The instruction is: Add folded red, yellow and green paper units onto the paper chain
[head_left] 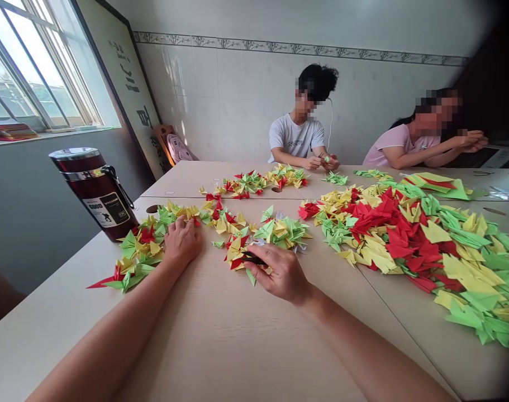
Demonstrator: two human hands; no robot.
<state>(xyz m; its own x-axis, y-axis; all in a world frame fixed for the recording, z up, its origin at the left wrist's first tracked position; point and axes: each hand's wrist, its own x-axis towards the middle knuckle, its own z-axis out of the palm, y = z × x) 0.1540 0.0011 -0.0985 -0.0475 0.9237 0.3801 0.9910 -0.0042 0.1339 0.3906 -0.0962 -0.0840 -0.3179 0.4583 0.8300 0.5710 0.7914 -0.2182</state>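
Note:
My left hand (182, 241) reaches over the left part of a winding band of folded paper pieces (141, 254), its fingertips on yellow and red ones; whether it pinches one is hidden. My right hand (281, 272) is closed on a black tool (253, 258), seen only in part, whose tip meets a yellow and red folded piece (236, 251). Just beyond that hand lies a cluster of green and yellow folded pieces (283, 231).
A dark red vacuum flask (99, 195) stands at the left. A large heap of red, yellow and green folded papers (417, 240) covers the right side. Across the table (220, 335) sit two people, one in a white shirt (296, 137), one in pink (390, 146).

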